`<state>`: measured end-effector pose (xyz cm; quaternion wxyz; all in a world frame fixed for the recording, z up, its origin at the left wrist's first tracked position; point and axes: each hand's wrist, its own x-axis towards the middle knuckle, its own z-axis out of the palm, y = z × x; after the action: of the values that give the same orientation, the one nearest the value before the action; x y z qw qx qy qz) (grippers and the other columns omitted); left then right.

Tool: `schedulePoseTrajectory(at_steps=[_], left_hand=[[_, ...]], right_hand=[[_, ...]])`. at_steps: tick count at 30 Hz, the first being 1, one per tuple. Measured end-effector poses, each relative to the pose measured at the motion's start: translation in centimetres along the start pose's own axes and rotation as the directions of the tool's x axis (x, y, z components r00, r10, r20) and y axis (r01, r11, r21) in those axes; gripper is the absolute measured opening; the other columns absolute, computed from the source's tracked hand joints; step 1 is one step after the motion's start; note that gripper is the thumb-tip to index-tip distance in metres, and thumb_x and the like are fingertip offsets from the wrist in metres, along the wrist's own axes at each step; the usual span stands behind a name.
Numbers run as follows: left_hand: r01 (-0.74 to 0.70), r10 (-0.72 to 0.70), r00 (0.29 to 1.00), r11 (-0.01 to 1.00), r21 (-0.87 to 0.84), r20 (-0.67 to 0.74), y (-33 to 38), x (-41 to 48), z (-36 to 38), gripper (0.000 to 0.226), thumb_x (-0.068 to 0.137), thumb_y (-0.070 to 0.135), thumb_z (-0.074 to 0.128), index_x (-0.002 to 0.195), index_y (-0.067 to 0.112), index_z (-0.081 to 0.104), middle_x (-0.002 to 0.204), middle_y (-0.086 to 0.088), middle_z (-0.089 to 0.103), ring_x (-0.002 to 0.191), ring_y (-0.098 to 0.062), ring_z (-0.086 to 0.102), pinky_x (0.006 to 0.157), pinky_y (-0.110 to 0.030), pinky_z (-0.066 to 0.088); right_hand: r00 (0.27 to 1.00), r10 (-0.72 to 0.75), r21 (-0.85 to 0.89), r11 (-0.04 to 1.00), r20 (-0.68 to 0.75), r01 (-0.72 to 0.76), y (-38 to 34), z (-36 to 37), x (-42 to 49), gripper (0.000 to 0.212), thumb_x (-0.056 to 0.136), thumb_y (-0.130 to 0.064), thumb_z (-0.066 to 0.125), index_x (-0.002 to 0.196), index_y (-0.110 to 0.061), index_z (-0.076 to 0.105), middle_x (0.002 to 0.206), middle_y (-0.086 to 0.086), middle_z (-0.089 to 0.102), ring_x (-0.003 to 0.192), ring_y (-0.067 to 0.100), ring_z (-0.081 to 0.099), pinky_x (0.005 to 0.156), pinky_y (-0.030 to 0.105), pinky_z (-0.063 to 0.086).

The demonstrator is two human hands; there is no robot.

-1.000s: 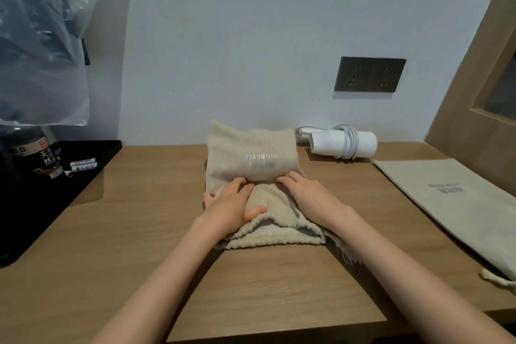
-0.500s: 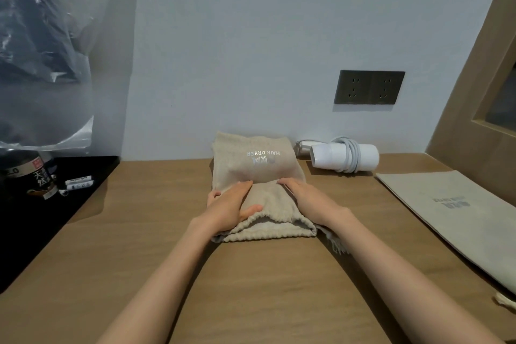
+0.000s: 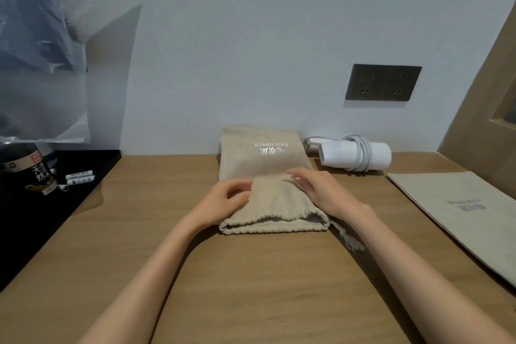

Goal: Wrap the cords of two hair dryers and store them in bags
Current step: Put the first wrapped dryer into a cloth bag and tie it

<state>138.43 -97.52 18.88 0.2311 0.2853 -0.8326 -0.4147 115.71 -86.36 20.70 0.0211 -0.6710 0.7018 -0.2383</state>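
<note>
On the table (image 3: 251,288), both hands' fingers, seemingly loosely spread, rest over a bulging beige bag (image 3: 268,176); nothing gripped.

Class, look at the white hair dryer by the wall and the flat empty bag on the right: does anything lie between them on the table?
Nothing visible does. The white hair dryer, cord already wound round it, lies by the wall; the flat bag lies just right of it, with only bare table between. The filled bag sits to the dryer's left.

Filled bag (image 3: 265,176) centre; hair dryer (image 3: 354,155) behind-right — flat bag (image 3: 458,209) right.
</note>
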Motion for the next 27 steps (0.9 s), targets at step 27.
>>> schedulePoseTrajectory(at_steps=[27], left_hand=[[0.085,-0.174,0.940,0.953,0.291,0.293,-0.6,-5.2,-7.2,0.001,0.084,0.027,0.071,0.084,0.028,0.070,0.072,0.021,0.063,0.065,0.010,0.052,0.061,-0.008,0.039]], right_hand=[[0.982,-0.183,0.077,0.980,-0.036,0.185,-11.7,6.5,-1.8,0.027,0.083,-0.056,0.057,0.104,-0.039,0.063,0.102,-0.019,0.055,0.097,0.003,0.044,0.081,0.031,0.042]])
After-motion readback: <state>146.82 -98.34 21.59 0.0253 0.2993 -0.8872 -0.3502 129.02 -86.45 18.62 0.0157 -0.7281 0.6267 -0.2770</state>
